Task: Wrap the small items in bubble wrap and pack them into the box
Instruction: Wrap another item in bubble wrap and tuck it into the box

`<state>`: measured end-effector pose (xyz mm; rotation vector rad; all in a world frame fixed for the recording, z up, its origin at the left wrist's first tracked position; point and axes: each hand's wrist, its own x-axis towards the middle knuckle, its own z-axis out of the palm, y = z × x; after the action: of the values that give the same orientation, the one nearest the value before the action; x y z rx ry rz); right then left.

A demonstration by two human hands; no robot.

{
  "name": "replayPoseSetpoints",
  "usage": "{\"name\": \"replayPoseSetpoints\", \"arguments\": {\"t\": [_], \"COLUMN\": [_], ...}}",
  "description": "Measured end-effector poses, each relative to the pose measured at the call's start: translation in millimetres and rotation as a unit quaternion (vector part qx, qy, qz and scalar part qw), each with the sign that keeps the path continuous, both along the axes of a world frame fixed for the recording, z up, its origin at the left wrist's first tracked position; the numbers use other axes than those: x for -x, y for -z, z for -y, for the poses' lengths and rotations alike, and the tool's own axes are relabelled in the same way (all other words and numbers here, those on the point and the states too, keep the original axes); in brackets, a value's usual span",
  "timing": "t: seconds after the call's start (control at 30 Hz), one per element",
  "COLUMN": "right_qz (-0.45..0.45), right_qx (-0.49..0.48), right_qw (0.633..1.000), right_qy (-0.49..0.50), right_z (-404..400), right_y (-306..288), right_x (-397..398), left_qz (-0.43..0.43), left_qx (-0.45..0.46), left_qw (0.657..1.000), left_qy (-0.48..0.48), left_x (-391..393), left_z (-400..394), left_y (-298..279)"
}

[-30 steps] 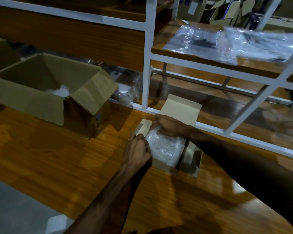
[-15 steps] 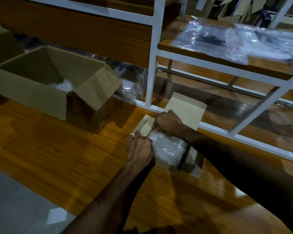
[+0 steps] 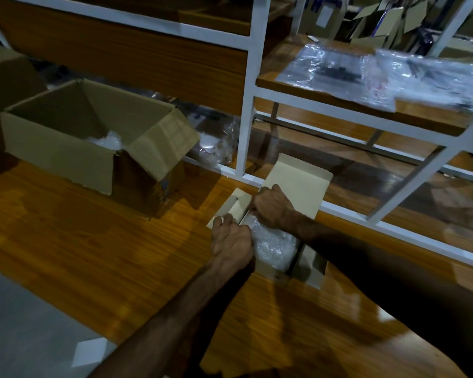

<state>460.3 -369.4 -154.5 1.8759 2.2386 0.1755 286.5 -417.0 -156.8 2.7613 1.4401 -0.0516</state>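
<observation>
A small pale cardboard box (image 3: 302,184) lies open on the wooden table, its lid flap raised toward the shelf frame. Inside it sits a bundle wrapped in bubble wrap (image 3: 275,248). My left hand (image 3: 231,241) rests on the bundle's left edge, its fingers curled against the wrap and the box's left flap. At the bundle's far end my right hand (image 3: 271,207) presses down with closed fingers. What the wrap holds is hidden.
A large brown carton (image 3: 58,143) stands open at the left with bubble wrap (image 3: 108,140) inside. A white metal shelf frame (image 3: 247,105) rises behind the small box. Plastic sheets (image 3: 366,75) lie on the right shelf, and more plastic bags (image 3: 216,148) under the frame.
Both hands stay on the bundle in the small box; the left hand has slid a little toward the box's left flap. The camera view has shifted slightly.
</observation>
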Motion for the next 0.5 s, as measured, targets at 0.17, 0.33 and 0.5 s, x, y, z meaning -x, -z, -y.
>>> {"name": "replayPoseSetpoints", "arguments": {"t": [0.17,0.33,0.5], "right_qz": [-0.168,-0.222,-0.159], "right_qx": [0.067,-0.013,-0.025], "right_qw": [0.983,0.975,0.987], "right_qy": [-0.013,-0.02,-0.017], "right_z": [-7,5,6], "right_y": [-12,-12,-15], "right_x": [-38,-32,-28], "left_qz": [0.032,0.057,0.045], "left_qx": [-0.039,-0.014,0.012], "left_qw": [0.995,0.992,0.995], "left_qy": [0.082,0.107,0.092], "left_x": [33,42,42], "left_z": [1,3,1], "left_y": [6,5,3]}}
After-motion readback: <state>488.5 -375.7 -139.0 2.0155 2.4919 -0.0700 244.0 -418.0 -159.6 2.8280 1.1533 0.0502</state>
